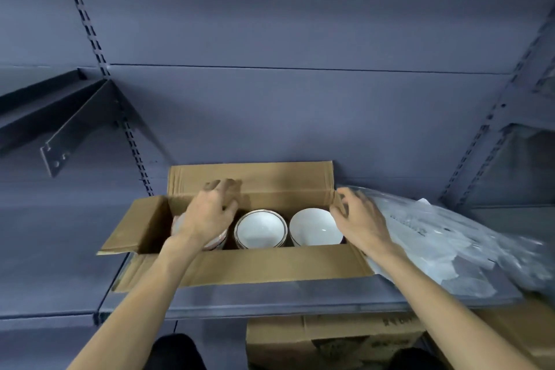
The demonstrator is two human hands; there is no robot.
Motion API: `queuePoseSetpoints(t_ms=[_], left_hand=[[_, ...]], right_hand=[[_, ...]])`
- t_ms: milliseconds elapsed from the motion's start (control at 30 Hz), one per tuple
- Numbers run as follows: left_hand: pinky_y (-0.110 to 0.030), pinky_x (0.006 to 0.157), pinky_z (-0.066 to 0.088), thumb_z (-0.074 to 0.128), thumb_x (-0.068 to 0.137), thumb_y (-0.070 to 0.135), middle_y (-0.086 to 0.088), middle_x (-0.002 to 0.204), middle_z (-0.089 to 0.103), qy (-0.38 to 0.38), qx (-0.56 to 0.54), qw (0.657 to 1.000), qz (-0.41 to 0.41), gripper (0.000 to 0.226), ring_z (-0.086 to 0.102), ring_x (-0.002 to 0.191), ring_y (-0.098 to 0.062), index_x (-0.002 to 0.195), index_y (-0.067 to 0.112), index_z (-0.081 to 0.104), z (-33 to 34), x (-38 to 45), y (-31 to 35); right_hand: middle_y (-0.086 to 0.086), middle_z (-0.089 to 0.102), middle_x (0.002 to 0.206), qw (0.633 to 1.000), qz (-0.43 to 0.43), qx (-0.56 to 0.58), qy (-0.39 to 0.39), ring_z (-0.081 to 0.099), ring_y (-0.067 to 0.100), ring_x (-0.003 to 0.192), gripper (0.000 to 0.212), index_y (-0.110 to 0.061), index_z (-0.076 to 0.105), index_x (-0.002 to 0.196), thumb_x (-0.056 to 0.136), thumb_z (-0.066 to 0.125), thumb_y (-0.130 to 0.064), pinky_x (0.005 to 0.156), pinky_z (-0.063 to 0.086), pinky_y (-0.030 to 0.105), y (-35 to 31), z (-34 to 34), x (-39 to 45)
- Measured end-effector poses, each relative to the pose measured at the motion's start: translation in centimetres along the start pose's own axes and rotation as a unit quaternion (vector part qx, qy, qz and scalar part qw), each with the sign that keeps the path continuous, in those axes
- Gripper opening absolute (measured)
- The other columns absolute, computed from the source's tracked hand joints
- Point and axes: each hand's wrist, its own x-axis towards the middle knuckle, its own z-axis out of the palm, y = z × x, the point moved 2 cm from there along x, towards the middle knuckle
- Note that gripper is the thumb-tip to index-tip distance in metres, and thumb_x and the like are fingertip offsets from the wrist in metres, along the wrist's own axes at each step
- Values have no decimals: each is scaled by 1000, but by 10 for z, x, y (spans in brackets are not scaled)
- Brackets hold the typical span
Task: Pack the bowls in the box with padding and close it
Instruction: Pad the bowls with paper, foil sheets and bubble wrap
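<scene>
An open cardboard box (270,264) sits on a grey shelf (300,299) with its flaps spread. Inside stand white bowls: a stack in the middle (260,230), one on the right (315,227), and a stack on the left (214,242) mostly hidden under my left hand. My left hand (210,210) hovers over the left stack with fingers loosely spread, reaching toward the rear flap (270,177). My right hand (359,216) is at the box's right end, fingers loosely curled by the right flap and the bubble wrap (450,243).
Clear bubble wrap lies on the shelf right of the box. A second cardboard box (330,342) stands below the shelf. A metal shelf bracket (75,129) juts out at upper left. Slotted uprights run along the back panel.
</scene>
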Motion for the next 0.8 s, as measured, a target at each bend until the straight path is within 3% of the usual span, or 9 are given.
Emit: queuePoseSetpoints(t_ms=[167,300,467,600,800], left_hand=[[-36,92,49,60,94,19,0,130,63,-18,-48,996,74,42,55,122,-25,136,21,58,35,19,45],[-41,87,52,63,94,23,-6,125,65,-32,-49,989,133,35,57,117,-30,128,13,61,67,34,93],[-41,83,53,66,94,24,-8,121,67,-48,-36,976,210,36,60,111,-34,127,12,63,108,60,161],[-39,87,53,65,93,24,-7,128,65,-90,-16,968,232,41,62,113,-33,133,16,61,141,90,195],[-37,104,43,61,86,1,-6,145,54,-169,28,956,239,62,51,132,-32,145,20,51,188,138,219]], right_hand=[[-1,64,125,1000,2,0,26,58,24,119,31,-23,61,127,99,54,-32,94,49,41,5,-8,0],[-1,61,133,997,52,-59,23,55,24,125,37,-25,58,136,100,52,-31,99,47,41,57,-28,-14],[4,62,129,987,127,-85,41,56,29,122,33,-20,60,131,99,54,-28,96,49,42,134,-64,-24],[7,61,126,980,167,-87,66,58,33,120,36,-21,60,133,98,57,-25,97,48,45,186,-87,-30],[7,58,136,964,232,-107,79,45,33,131,42,-25,58,140,97,60,-23,109,37,51,265,-115,-34]])
